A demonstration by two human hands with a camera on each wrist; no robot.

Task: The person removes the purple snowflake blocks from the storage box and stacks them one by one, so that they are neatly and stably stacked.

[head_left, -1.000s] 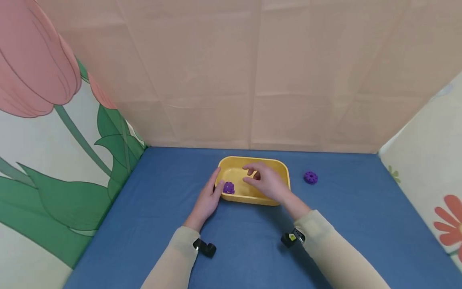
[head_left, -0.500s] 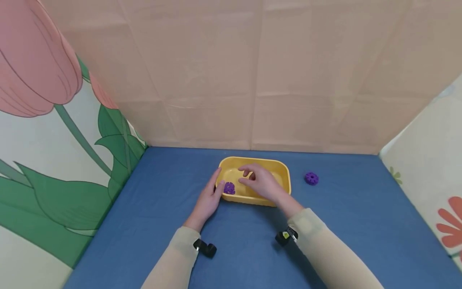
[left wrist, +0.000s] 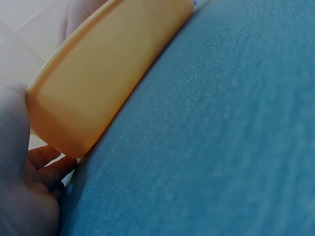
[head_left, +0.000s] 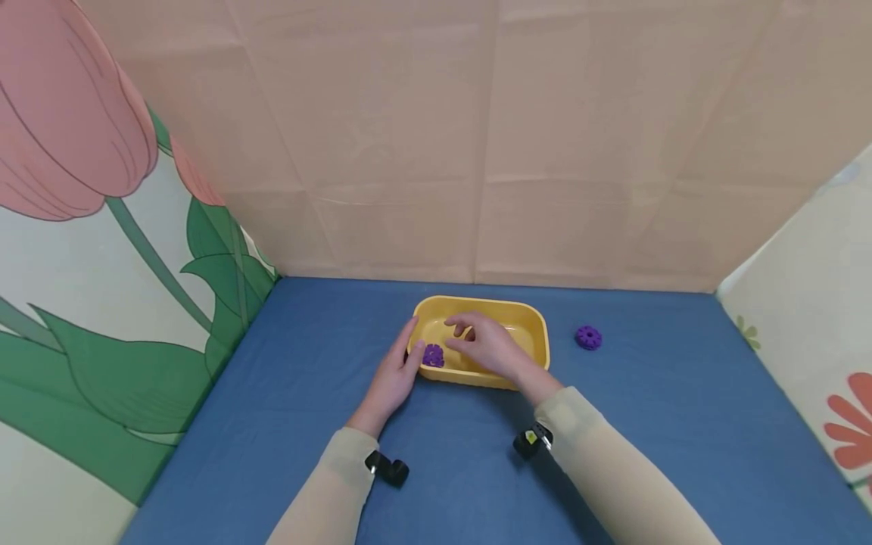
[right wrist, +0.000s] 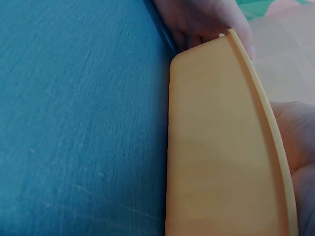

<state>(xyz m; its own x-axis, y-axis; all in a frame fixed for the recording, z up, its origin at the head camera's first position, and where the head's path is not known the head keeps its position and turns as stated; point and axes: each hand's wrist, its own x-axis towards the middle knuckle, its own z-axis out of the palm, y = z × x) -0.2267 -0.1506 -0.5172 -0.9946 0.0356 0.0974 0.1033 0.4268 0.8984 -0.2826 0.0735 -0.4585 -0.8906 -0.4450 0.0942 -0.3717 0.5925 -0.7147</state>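
Observation:
A yellow rectangular tray point(head_left: 493, 378) sits on a blue surface. My left hand point(head_left: 393, 376) grips its left end, thumb at the rim near the purple piece. In the left wrist view the fingers point(left wrist: 51, 169) bend round the tray's outer corner. Inside, at the near left corner, lies a purple piece point(head_left: 433, 355) with a notched, flower-like outline. Over the tray hovers my right hand point(head_left: 487, 346), its fingers loosely bent, a gap showing between thumb and index finger and nothing visible there. The right wrist view has this hand mostly hidden behind the tray wall point(right wrist: 221, 137).
A round purple piece with holes point(head_left: 589, 337) lies on the blue cloth point(head_left: 450, 469) right of the tray. Behind stands a beige backdrop point(head_left: 477, 151). Flower-printed panels point(head_left: 157, 378) border the left and right sides. A black wrist camera point(head_left: 387, 468) is strapped to each sleeve.
My right hand has shifted slightly left over the tray, closer to the purple piece in the corner. The left hand and the tray have stayed in place.

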